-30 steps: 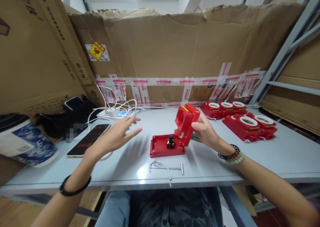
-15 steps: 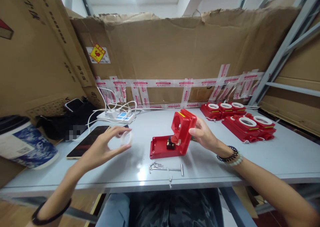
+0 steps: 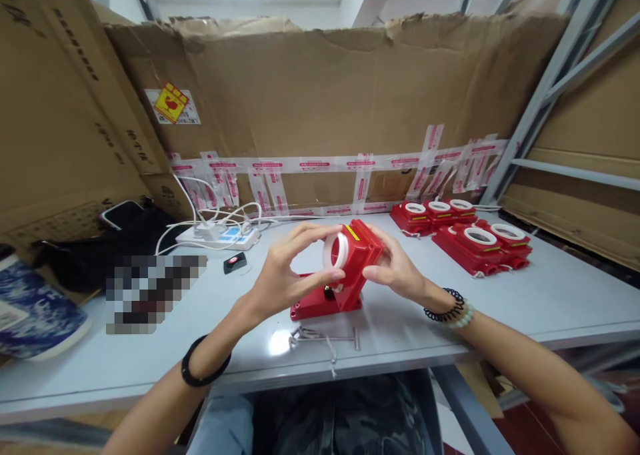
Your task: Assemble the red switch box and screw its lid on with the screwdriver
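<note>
A red plastic box stands open on the grey table, its base [image 3: 314, 303] lying flat and its lid [image 3: 361, 255] tipped up. My right hand [image 3: 396, 267] grips the lid from the right side. My left hand [image 3: 290, 268] holds a white ring [image 3: 334, 251] between thumb and fingers, pressed against the round hole in the lid's face. A small dark part sits inside the base, mostly hidden behind my left hand.
Several finished red boxes with white rings [image 3: 465, 238] lie at the back right. A metal T-handle tool and screws [image 3: 325, 339] lie near the front edge. A white power strip with cables [image 3: 217, 236], a small black item [image 3: 234, 261] and a blue-white cup [image 3: 30, 315] are at left. Cardboard walls surround the table.
My left hand picked up the white ring at the left and carried it right to the lid's hole. My right hand kept hold of the lid.
</note>
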`<control>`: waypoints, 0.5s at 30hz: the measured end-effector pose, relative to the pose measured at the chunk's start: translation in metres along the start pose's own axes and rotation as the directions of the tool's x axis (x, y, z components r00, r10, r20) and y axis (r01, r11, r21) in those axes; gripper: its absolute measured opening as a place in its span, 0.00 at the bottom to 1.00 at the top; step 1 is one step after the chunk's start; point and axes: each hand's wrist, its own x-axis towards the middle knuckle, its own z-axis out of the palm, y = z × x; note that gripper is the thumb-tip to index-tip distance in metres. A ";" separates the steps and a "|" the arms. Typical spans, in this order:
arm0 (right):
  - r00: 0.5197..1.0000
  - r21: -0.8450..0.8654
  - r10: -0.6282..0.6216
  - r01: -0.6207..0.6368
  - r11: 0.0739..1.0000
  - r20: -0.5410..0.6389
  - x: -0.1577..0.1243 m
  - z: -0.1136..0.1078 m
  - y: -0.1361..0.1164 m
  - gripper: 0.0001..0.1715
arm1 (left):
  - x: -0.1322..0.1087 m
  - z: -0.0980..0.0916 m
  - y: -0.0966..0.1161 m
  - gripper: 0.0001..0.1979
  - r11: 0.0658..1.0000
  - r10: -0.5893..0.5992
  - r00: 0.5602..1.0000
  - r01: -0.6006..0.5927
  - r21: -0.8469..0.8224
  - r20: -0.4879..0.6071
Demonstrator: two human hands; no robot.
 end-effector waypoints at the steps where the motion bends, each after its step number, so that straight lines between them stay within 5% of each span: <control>1: 1.000 -0.005 0.001 -0.001 1.000 -0.004 0.000 0.000 0.000 0.35 | 0.000 0.000 0.000 0.23 1.000 -0.001 1.000 0.001 -0.003 0.000; 15: 1.000 0.004 0.009 -0.009 1.000 -0.015 0.001 0.001 0.004 0.33 | -0.001 0.001 -0.004 0.27 0.998 0.002 1.000 0.000 -0.070 0.026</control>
